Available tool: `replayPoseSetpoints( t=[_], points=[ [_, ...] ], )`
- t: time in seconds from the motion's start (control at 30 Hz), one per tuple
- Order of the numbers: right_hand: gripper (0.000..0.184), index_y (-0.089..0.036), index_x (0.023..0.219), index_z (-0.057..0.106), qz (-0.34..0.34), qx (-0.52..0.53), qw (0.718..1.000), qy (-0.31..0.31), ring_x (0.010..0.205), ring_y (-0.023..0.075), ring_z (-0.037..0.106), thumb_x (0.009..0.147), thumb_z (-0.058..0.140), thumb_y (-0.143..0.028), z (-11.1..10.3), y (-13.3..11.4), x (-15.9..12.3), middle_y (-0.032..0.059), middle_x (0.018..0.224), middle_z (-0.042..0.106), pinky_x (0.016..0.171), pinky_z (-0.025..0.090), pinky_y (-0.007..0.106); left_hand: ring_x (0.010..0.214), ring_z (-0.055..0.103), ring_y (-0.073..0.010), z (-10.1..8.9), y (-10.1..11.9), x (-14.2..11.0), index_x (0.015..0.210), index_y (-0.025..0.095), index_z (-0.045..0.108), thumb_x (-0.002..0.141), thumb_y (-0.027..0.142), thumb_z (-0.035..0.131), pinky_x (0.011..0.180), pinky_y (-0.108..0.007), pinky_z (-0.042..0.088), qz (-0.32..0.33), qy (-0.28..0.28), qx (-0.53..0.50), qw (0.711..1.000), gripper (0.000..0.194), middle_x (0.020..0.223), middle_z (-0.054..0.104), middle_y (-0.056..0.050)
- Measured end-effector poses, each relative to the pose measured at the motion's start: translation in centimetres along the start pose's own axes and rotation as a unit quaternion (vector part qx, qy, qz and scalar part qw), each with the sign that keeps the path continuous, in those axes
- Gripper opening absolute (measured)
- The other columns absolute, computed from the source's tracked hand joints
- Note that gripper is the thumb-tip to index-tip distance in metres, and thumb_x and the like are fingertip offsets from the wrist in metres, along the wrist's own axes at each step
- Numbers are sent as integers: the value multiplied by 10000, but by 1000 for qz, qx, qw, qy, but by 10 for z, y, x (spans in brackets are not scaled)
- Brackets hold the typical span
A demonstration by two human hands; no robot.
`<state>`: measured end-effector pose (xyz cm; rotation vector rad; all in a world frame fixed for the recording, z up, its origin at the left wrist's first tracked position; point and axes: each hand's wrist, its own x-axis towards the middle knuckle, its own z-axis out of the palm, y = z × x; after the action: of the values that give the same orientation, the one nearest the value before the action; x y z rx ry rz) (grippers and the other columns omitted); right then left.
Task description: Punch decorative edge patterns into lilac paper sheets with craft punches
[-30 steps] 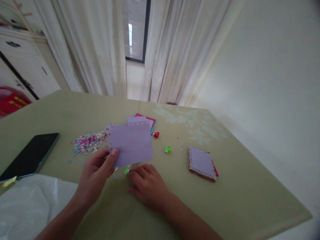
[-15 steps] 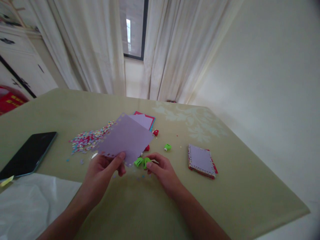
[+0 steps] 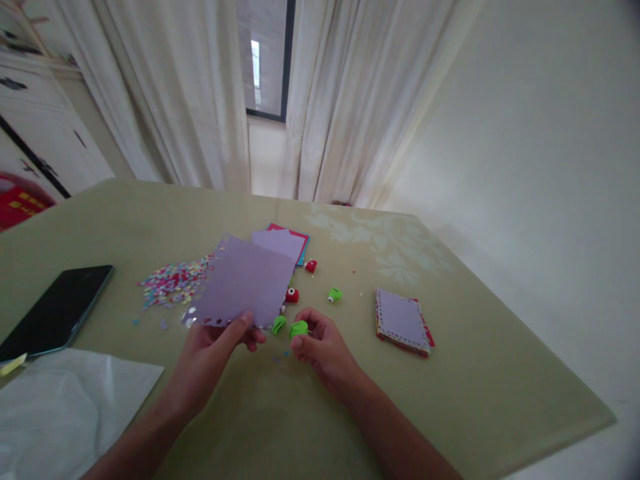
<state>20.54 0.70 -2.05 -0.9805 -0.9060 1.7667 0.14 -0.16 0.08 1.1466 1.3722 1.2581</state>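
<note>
A purple sheet of paper (image 3: 245,280), with small shapes punched along its edges, is pinched by its near edge in my left hand (image 3: 215,353). My right hand (image 3: 325,343) grips a small green paper punch (image 3: 299,329) between thumb and fingers, just right of the sheet. A second green punch (image 3: 279,325) is at the sheet's lower right corner. Partly behind the sheet is a red punch (image 3: 292,295). Farther off on the table are another green punch (image 3: 335,294) and a red one (image 3: 311,266).
Left of the sheet spreads a heap of confetti (image 3: 173,283). A black-screened tablet or phone (image 3: 57,307) and a white plastic sheet (image 3: 75,407) lie at the left. Purple, red and blue papers (image 3: 283,243) rest behind, and a stack of punched cards (image 3: 403,323) lies right.
My left hand has turned the purple sheet so punched edges face me and the left. My right hand has picked up a green punch and moved right with it.
</note>
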Motion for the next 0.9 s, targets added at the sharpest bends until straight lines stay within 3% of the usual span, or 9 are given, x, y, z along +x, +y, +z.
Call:
replayPoseSetpoints(
  t=[0.07, 0.17, 0.37, 0.53, 0.67, 0.9],
  points=[
    [538, -194, 963, 760, -4, -26, 1000, -11, 504, 78, 372, 605, 1009, -508, 0, -1, 0, -83, 578, 546, 506, 257, 235, 646, 715, -225, 2, 4, -2, 648, 206, 744, 837, 530, 744, 660, -312, 601, -7, -23, 4, 1000, 375, 669, 769, -58],
    [565, -175, 969, 796, -13, -41, 999, -11, 506, 69, 335, 604, 998, -557, -1, 0, 0, -76, 576, 540, 499, 216, 242, 638, 730, -243, 5, 10, -4, 640, 225, 739, 780, 550, 766, 657, -324, 608, -34, -47, 20, 998, 355, 645, 771, -47],
    [543, -190, 909, 779, -11, -20, 1000, -12, 514, 71, 378, 552, 1027, -515, -2, -2, -1, -68, 627, 587, 503, 261, 236, 698, 776, -284, 10, 14, -6, 610, 242, 736, 741, 623, 727, 724, -361, 634, -71, -64, 75, 993, 402, 683, 800, -67],
    [475, -190, 837, 758, -32, -24, 999, -35, 646, 121, 518, 543, 1031, -444, 5, -10, -4, -29, 726, 652, 623, 391, 252, 626, 757, -255, 11, 12, -6, 696, 234, 715, 758, 565, 746, 645, -339, 636, -44, -65, 46, 996, 338, 640, 776, -36],
    [473, -187, 801, 738, -47, -40, 998, -32, 683, 142, 545, 543, 1021, -465, 4, -7, -2, -18, 741, 662, 667, 422, 270, 573, 737, -224, 11, 4, -7, 795, 220, 705, 792, 480, 771, 573, -298, 612, -12, -71, 32, 997, 267, 611, 753, -8],
    [541, -178, 867, 723, 8, -45, 999, 15, 521, 73, 348, 582, 995, -550, -3, -3, -2, -64, 636, 558, 511, 244, 242, 584, 755, -230, 11, -5, -6, 842, 209, 722, 792, 456, 804, 567, -296, 618, 1, -69, 48, 996, 264, 648, 780, -23]
  ],
)
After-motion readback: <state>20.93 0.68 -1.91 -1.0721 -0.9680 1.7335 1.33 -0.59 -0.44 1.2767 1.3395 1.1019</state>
